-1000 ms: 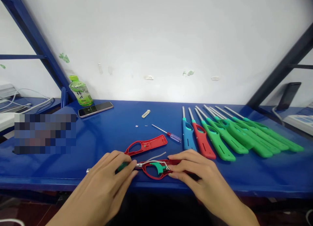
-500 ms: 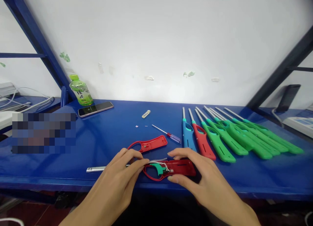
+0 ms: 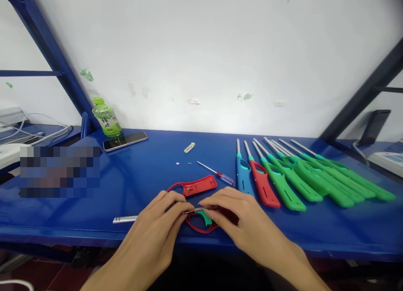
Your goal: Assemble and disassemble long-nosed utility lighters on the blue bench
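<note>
- The open red lighter body (image 3: 202,232), with its green trigger (image 3: 207,218) showing, is at the lower centre of the frame, between both hands.
- The left hand (image 3: 159,226) has thumb and fingertips pinched together on the lighter body's front end; whether they also grip the pale wire (image 3: 195,210) cannot be told.
- The right hand (image 3: 250,219) is closed around the handle end, thumb and forefinger nearly meeting, covering most of it.
- A metal barrel (image 3: 125,219) pokes out beyond the left hand, lower left.
- Just above the hands lies the loose red shell half (image 3: 200,185), hollow side up; a screwdriver (image 3: 225,178) is near its upper right.
- A blue lighter (image 3: 244,179), a red lighter (image 3: 266,189) and several green lighters (image 3: 286,191) fan across the right of the blue table (image 3: 151,165).
</note>
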